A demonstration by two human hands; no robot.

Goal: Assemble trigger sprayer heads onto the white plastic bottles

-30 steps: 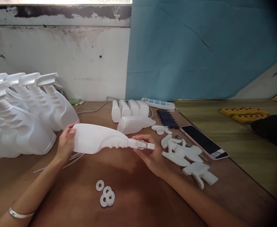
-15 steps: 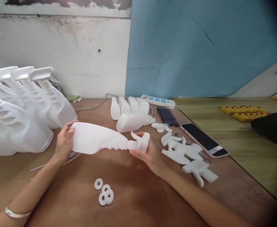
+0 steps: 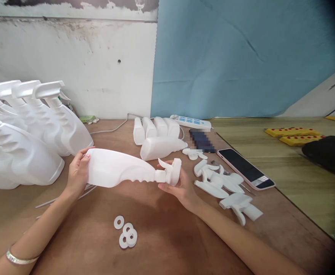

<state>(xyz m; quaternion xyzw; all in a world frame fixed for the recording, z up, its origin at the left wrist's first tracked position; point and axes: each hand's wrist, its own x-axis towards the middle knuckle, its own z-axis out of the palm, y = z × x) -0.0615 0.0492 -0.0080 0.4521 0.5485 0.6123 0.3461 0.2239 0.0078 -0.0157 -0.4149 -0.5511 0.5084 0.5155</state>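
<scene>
A white spray bottle (image 3: 113,168) lies sideways in the air over the table, its neck pointing right. My left hand (image 3: 78,170) is closed around its base end, thumb on the near face. On the neck sits a white trigger sprayer (image 3: 173,172), its trigger pointing up and left. My right hand (image 3: 181,191) holds this sprayer from the right, thumb below the collar and fingers mostly hidden behind. Below the bottle, several white ring washers (image 3: 127,233) lie on the brown table (image 3: 156,244). Several loose sprayer heads (image 3: 224,183) are scattered to the right of my right hand.
Finished-looking spray bottles (image 3: 27,133) stand in rows at left. Several bottles without sprayers (image 3: 161,147) lie at the back. A power strip (image 3: 190,122), a dark pixelated object (image 3: 202,140) and a phone (image 3: 246,168) lie at right. Thin white tubes (image 3: 45,203) lie under my left forearm.
My right thumb has slipped slightly lower, showing more of the sprayer's collar. The sprayer has turned a little; bottle and left hand stay nearly where they were.
</scene>
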